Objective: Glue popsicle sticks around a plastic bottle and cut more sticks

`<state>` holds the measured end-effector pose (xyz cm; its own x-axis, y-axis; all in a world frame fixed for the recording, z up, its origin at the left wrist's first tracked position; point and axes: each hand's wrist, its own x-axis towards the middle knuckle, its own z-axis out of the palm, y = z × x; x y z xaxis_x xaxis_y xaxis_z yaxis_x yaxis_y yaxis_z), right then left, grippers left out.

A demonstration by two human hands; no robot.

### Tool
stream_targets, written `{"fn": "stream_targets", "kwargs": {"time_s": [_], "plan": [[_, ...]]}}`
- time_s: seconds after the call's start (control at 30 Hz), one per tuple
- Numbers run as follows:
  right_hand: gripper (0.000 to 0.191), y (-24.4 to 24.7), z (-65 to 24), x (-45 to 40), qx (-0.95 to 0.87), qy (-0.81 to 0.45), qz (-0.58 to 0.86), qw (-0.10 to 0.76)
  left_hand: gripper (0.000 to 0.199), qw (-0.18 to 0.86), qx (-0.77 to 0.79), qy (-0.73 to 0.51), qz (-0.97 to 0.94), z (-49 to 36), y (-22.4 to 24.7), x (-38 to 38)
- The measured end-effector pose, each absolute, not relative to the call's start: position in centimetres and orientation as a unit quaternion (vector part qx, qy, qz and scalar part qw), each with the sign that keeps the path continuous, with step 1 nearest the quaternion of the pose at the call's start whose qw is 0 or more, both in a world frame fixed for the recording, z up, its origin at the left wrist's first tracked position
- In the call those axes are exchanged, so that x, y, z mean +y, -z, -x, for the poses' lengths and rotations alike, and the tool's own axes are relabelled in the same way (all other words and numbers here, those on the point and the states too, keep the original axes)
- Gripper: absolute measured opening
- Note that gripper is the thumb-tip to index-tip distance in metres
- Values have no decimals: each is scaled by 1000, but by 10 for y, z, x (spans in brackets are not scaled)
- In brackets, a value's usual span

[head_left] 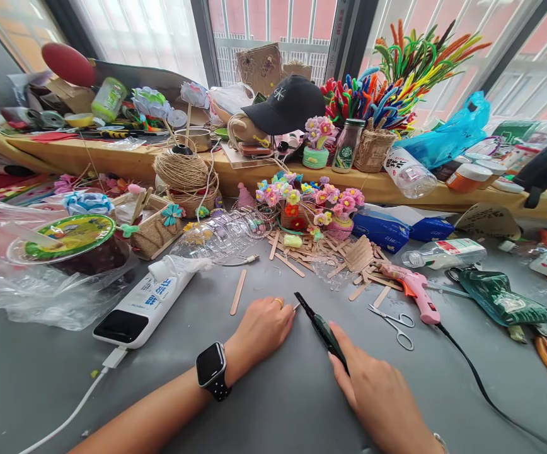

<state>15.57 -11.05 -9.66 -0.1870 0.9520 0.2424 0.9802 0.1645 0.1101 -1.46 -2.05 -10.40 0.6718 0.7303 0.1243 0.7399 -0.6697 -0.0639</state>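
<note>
My right hand [381, 388] grips a dark green utility knife [324, 334], its black blade pointing up and to the left. Just left of the blade, my left hand [264, 325] rests on the grey table with its fingers closed together. A small pale tip [296, 306] shows at those fingers; what it belongs to is too small to tell. The blade and the left fingertips are close but apart. A single wooden craft stick [238, 292] lies beyond my left hand, and a pair of small scissors [397, 321] lies to the right of the knife.
Loose craft sticks [297, 263] are heaped behind my hands. A pink glue gun [415, 293] with a black cord lies right, near a clear plastic bottle [448, 253]. On the left are a white power bank [143, 302] with a cable and a lidded tub [72, 243].
</note>
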Motion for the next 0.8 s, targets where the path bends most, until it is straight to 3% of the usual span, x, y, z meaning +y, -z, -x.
{"fn": "stream_targets", "kwargs": {"time_s": [0.57, 0.8], "plan": [[41, 108, -154, -111, -771, 81, 631, 45, 25, 25, -397, 45, 917, 14, 106, -19], [42, 102, -147, -112, -757, 137, 639, 14, 24, 14, -410, 29, 911, 14, 103, -19]]}}
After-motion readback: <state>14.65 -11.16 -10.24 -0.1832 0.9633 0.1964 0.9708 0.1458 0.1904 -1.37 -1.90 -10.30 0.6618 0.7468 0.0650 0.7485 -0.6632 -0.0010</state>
